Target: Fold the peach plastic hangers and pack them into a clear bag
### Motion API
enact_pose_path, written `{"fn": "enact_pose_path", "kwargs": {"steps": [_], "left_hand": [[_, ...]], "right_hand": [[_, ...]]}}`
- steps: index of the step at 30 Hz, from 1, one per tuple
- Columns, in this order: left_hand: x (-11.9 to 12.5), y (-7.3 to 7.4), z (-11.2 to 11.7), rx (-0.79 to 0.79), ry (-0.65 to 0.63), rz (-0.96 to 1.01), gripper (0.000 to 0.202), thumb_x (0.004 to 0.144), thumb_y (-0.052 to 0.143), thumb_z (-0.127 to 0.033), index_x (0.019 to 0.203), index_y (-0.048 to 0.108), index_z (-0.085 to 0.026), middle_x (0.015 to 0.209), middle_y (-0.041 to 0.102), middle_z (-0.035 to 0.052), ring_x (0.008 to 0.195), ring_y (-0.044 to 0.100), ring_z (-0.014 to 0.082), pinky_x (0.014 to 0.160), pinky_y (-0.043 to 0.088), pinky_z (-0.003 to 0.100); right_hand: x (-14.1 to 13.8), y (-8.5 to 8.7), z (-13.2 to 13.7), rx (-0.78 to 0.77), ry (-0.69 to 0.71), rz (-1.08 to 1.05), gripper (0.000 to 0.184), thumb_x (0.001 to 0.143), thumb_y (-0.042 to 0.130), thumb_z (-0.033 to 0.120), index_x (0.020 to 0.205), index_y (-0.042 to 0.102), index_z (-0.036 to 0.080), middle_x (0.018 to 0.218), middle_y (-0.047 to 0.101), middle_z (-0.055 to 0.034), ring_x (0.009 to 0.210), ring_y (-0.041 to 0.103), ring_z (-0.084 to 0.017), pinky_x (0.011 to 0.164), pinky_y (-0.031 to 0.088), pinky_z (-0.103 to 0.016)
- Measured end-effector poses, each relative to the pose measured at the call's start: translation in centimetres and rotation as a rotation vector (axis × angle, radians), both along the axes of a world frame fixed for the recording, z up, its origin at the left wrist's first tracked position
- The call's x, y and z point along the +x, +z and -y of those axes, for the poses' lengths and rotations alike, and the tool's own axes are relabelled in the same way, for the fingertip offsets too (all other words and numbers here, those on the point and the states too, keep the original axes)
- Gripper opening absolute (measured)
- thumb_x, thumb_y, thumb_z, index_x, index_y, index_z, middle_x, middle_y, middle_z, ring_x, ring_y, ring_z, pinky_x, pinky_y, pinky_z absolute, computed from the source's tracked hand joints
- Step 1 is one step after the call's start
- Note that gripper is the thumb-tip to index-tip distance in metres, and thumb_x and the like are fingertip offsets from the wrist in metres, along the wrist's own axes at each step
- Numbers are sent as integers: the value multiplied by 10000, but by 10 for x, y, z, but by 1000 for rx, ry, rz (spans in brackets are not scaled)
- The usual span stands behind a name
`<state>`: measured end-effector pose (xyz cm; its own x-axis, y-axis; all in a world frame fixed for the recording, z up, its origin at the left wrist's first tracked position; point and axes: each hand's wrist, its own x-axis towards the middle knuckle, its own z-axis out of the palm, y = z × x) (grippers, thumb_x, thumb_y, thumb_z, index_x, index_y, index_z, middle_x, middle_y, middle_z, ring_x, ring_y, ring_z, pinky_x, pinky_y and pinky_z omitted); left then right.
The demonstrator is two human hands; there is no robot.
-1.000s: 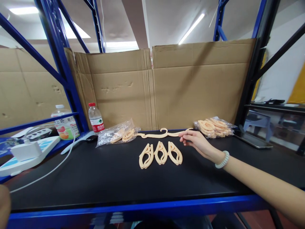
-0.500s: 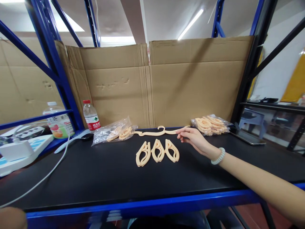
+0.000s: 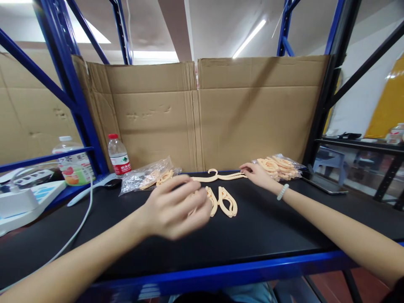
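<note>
An unfolded cream clothes hanger [image 3: 206, 179] lies toward the back of the black tabletop, its hook pointing away from me. The fingers of my right hand [image 3: 257, 174] are bent over its right end; their tips are partly hidden. My left hand [image 3: 178, 208], slightly blurred, hovers in front with loosely curled, parted fingers and nothing visible in them. It covers the leftmost folded hanger and part of the middle folded hanger [image 3: 212, 203]. The right folded hanger [image 3: 232, 206] is in full view.
Clear bags of folded hangers lie at the back left [image 3: 150, 176] and back right [image 3: 280, 166]. A red-capped water bottle [image 3: 119, 158], a larger bottle [image 3: 74, 166] and a white cable [image 3: 83, 219] are on the left. Cardboard [image 3: 252, 113] walls the back; a phone-like dark slab [image 3: 326, 183] sits right.
My left hand has come in from the lower left corner to over the folded hangers. My right hand has shifted slightly right along the unfolded hanger to its end.
</note>
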<state>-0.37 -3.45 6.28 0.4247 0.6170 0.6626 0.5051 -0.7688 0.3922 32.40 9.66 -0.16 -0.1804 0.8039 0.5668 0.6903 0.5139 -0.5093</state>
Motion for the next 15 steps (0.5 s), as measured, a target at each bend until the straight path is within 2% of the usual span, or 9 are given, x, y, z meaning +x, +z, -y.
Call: {"fn": "enact_pose_path", "kwargs": {"steps": [3,4,7,10,12,15], "left_hand": [[9,0,-27,158,36,-414,128,795,537,-299,798,633,-215,851,641,76,882,577,267,869,411,439],[9,-5,-38,187,81,-457,151,806,491,-267,823,623,-197,834,634,81,839,576,249,824,424,408],[-1,-28,-69,113,160,-384,162,789,449,-186,856,597,-192,805,629,54,764,580,198,702,435,310],[-13,-49,-84,-13,173,-276,158,726,488,-151,823,606,-193,744,621,30,725,581,182,658,429,276],[-15,-55,-86,-85,183,-199,159,708,498,-146,812,610,-190,732,623,24,693,578,171,644,432,270],[-14,-55,-85,-192,187,-90,141,697,512,-170,795,612,-187,732,631,21,668,582,163,630,446,266]], "right_hand": [[3,-9,-14,35,4,291,303,809,491,158,1073,637,120,1074,654,-163,1005,596,-279,916,430,-408],[3,-12,-16,30,17,319,305,808,503,160,1080,638,125,1092,647,-163,1034,582,-288,942,413,-418],[2,-19,-18,19,56,378,285,821,520,183,1078,641,157,1091,644,-143,1055,561,-289,968,391,-428],[3,-24,-17,20,70,432,272,846,513,218,1079,633,147,1047,631,-154,1013,551,-287,936,400,-430],[5,-26,-17,23,67,459,260,856,509,243,1065,629,146,1008,613,-152,977,544,-276,910,408,-417],[6,-28,-17,17,83,452,194,872,484,268,955,632,173,950,584,-117,931,533,-247,874,417,-383]]}}
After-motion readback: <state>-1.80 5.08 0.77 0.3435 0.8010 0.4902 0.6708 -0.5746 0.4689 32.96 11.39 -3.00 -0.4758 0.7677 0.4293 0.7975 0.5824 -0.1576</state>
